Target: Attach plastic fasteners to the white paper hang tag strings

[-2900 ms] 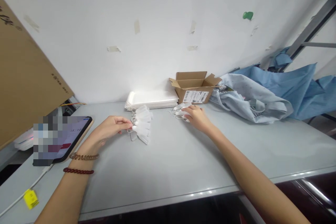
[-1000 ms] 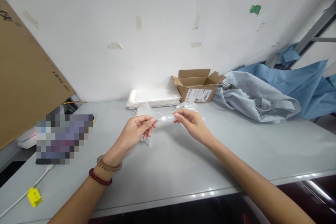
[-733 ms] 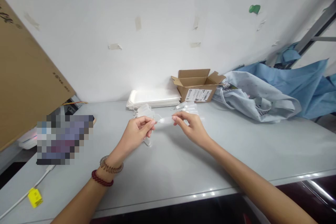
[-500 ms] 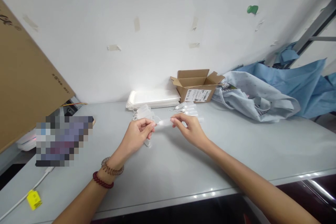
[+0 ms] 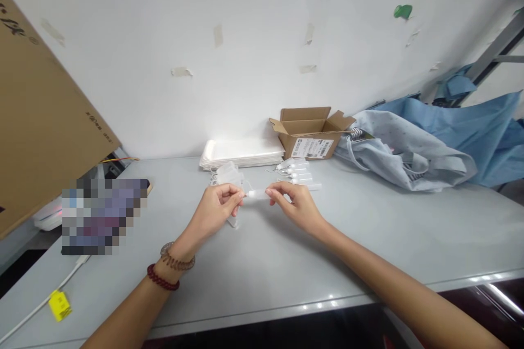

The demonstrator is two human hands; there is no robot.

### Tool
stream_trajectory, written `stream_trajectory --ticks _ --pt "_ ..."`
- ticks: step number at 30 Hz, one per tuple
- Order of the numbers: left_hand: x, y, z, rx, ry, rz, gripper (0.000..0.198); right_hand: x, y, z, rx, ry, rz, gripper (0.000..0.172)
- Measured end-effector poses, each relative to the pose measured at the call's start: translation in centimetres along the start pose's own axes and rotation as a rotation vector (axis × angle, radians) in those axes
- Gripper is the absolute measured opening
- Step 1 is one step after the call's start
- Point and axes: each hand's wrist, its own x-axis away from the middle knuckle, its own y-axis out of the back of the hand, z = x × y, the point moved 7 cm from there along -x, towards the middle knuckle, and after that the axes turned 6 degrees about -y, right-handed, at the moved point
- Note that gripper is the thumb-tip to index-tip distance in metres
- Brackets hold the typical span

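Between my two hands is a small translucent tube [image 5: 257, 194] with a white end piece, held level above the table. My left hand [image 5: 219, 206] is closed, its thumb and fingertips pinching the thin tip at the white end. My right hand [image 5: 295, 204] pinches the clear end between thumb and fingers. Just behind my left hand lies a bunch of similar translucent pieces [image 5: 228, 173] with thin loops, partly hidden by that hand. Several more translucent tubes [image 5: 301, 175] with white ends lie in a row beyond my right hand.
A stack of white flat sheets or trays [image 5: 245, 154] stands against the wall beside an open cardboard box [image 5: 313, 144]. Pale blue cloth [image 5: 409, 147] is heaped at right. A blurred-out device [image 5: 108, 215], a white cable [image 5: 30, 313] and a large cardboard panel [image 5: 45, 114] are at left.
The view has shifted slightly, so everything sits a little further right. Both hands keep their pinch on the tube, which shows a bit more clearly now.
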Motion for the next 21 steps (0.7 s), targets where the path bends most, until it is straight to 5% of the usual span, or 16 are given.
stream_trajectory --ticks 21 --pt "0.0 0.7 -0.4 0.030 0.030 0.034 0.029 -0.2 -0.3 -0.4 -0.061 -0.044 0.013 0.026"
